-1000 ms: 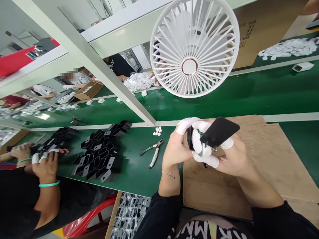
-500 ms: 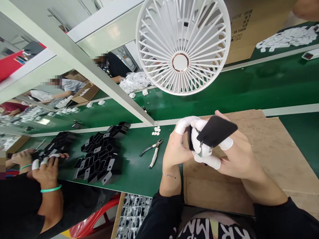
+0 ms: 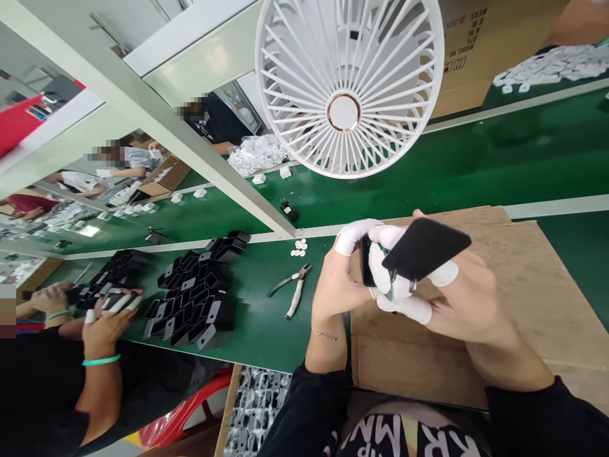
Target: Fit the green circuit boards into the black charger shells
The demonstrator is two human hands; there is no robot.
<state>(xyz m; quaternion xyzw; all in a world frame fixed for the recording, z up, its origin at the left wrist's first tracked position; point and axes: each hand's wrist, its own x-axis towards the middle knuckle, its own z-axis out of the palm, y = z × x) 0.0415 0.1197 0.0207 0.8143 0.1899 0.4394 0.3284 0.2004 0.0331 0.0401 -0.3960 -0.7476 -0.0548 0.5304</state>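
Observation:
Both my hands are raised over a brown board [image 3: 514, 298] and work on one small assembly. My right hand [image 3: 451, 298], with white finger cots, pinches a flat black cover [image 3: 425, 247] that has a green circuit board and metal prongs under it. My left hand [image 3: 340, 279], thumb capped in white, grips a black housing [image 3: 365, 260] pressed against that cover. Fingers of both hands are closed round the parts.
A white fan [image 3: 349, 82] hangs just above my hands. Pliers [image 3: 291, 289] and small white discs [image 3: 299, 248] lie on the green belt [image 3: 499, 171]. A heap of black housings [image 3: 195, 292] sits left. A co-worker's hands [image 3: 107, 317] work at far left; other people sit beyond.
My hands have stayed together on the assembly, shifting slightly. The co-worker's nearer hand has lifted from the heap holding a part. A small black item has come along the belt.

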